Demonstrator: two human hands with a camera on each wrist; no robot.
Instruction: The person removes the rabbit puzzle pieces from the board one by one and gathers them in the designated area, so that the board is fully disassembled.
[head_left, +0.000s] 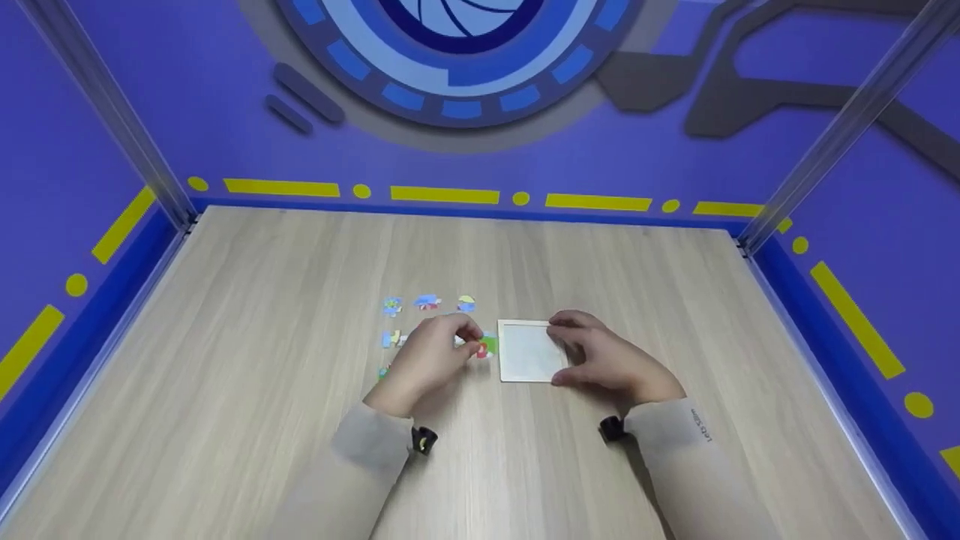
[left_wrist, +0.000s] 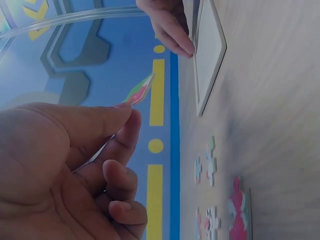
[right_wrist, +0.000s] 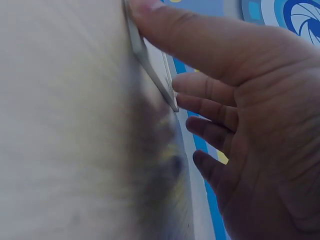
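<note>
Two bare hands, long pale beige sleeves
Left hand [head_left: 427,360], right hand [head_left: 611,360]; small black wrist-mounted device at each cuff, yellow spot on left one; tiny dark lettering printed on right sleeve [head_left: 694,427] cuff.

The table [head_left: 262,360] is matt, pale wood-grain laminate, the tray [head_left: 525,352] smooth white board, the sleeves [head_left: 675,442] soft beige cloth.
</note>
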